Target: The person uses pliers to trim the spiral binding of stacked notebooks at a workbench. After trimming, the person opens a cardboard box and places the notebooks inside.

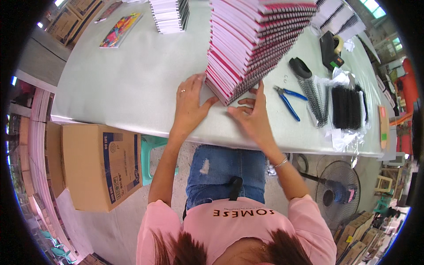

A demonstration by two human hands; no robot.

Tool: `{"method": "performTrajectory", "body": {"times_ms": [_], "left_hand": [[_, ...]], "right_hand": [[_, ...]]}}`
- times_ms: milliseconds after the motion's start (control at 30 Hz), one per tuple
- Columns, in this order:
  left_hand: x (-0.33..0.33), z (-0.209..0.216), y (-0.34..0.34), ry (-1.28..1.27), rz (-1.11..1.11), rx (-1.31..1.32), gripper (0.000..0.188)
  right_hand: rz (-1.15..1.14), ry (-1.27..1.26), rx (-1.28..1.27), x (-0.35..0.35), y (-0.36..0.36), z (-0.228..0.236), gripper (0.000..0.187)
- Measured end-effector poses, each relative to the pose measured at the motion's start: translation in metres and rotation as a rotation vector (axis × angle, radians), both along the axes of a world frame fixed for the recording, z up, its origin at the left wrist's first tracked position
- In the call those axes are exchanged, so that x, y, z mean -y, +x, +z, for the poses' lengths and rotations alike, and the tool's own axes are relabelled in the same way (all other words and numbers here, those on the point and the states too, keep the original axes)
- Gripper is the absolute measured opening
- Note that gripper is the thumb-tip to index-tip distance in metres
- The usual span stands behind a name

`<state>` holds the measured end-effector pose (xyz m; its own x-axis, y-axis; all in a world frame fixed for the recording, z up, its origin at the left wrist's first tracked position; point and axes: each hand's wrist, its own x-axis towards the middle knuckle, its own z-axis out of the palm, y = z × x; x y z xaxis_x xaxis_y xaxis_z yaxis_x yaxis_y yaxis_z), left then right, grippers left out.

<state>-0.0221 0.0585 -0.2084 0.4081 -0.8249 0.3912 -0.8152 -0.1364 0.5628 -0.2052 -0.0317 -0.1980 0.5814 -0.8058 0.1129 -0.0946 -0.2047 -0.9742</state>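
Note:
A tall stack of spiral-bound notebooks [240, 48] with pink-red covers and black wire coils stands on the white table [128, 92]. My left hand [191, 99] rests at the left side of the stack's base, fingers apart, fingertips against the lowest notebooks. At the base's right side is my right hand [253, 110], its fingers spread close to the coiled edge. Neither hand grasps a notebook. Right of the stack lie blue-handled cutting pliers [289, 100]. Black binding coils [346, 107] sit in plastic wrapping farther right.
A smaller notebook stack [168, 17] and a colourful booklet [120, 30] are on the far left of the table. A black tape dispenser [329, 51] stands at the right. Below the table edge are a cardboard box [88, 163], a green stool [152, 154] and a fan [338, 190].

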Motion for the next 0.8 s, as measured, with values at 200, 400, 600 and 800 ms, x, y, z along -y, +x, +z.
{"method": "performTrajectory", "body": {"times_ms": [200,400,600,800], "left_hand": [[0.001,-0.002,0.008,0.069,-0.022,0.054,0.071],[0.002,-0.001,0.002,0.086,-0.014,0.090,0.069],[0.008,-0.002,-0.001,0.085,0.027,0.129,0.072],[0.023,-0.012,0.007,0.028,0.076,0.124,0.071]], "right_hand": [[-0.213,-0.214,-0.182,-0.015,0.029,-0.003,0.127],[-0.246,-0.281,-0.180,-0.013,0.032,-0.005,0.123],[-0.244,-0.403,-0.220,0.003,0.038,-0.013,0.119],[-0.173,-0.394,-0.130,0.026,0.054,-0.018,0.112]]}}
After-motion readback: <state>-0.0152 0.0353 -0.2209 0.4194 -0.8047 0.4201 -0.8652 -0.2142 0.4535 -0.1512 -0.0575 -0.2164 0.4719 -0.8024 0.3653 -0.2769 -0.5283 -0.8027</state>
